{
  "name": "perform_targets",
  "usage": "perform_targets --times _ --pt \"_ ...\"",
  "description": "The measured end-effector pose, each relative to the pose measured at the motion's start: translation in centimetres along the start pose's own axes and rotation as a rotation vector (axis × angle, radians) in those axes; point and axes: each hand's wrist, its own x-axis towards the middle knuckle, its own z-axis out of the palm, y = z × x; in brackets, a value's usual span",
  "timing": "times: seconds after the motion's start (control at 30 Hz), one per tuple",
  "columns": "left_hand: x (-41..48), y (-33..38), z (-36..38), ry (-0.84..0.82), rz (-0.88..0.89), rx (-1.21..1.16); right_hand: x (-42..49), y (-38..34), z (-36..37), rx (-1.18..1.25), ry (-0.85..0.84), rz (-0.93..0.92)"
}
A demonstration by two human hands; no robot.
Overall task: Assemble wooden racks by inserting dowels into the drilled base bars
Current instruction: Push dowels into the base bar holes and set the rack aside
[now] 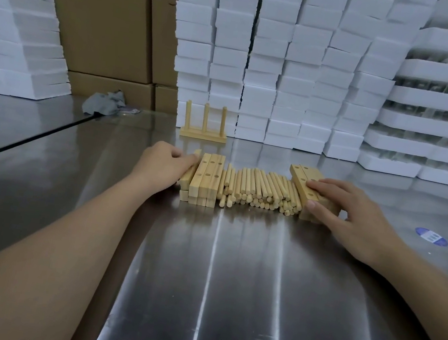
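Dowels: a loose pile on the steel table, all lying parallel with cut ends toward the person, none yet in a hole.

Left of the dowels, touching them: a left stack of base bars, set on edge in two layers, drilled holes facing up. Right of the dowels, also touching: a right stack of base bars, top bars lying flat with holes up.

The left hand lay against the outer side of the left stack, fingers bent onto a leaning bar. Could not tell whether its grip was clenched on that bar or only pushing.

The right hand lay flat on the right stack, fingers straight along the top bar, thumb at the near end. Grip released; it pressed and held nothing.

Judgement: both hands bracketed the stock from outside, likely squaring and crowding bars and dowels together so parts sit within reach. Assembly of the next rack not yet started.

Behind the dowels: one finished rack, three dowels upright in its base, probably kept as a sample.

Farther behind: stacked white foam blocks and cardboard cartons. Behind-left of the dowels: a grey rag. Well right: a blue sticker.
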Motion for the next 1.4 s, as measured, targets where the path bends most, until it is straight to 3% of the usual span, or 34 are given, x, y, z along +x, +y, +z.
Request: perform_targets --times 0.17,0.33,0.43,0.53,0.63,0.73,1.03,1.23,1.4 --pt "-0.3 0.3 -0.7 0.130 -0.055 -0.070 0.0 0.0 0.0 -0.008 -0.005 0.007" --pt "-0.6 2.7 -2.5 0.253 -0.067 -0.361 -0.2 -0.4 -0.3 -0.042 0.047 0.029" --pt "-1.5 4.9 -3.0 0.144 -0.004 -0.454 -0.1 -1.8 -0.7 -0.053 0.154 -0.012" --pt "-3.3 7.8 -2.8 -0.087 0.112 -0.374 0.0 -3.9 -0.7 -0.011 0.239 -0.109" --pt "-5.1 9.6 -2.1 -0.376 0.185 -0.315 -0.1 -5.8 -0.3 0.048 0.247 -0.181" --pt "-6.3 10.3 -1.3 -0.509 0.262 -0.266 -0.2 -6.8 -0.2 0.064 0.238 -0.233" --pt "-6.8 10.2 -1.2 -0.635 0.353 -0.093 -0.1 -6.5 -0.8 0.062 0.216 -0.291" --pt "-6.2 10.1 -1.3 -0.524 0.385 -0.163 -0.1 -6.6 -1.2 0.109 0.190 -0.304" --pt "-6.2 9.9 -0.9 -0.505 0.488 -0.178 -0.6 -6.9 -1.5 0.110 0.012 -0.275"
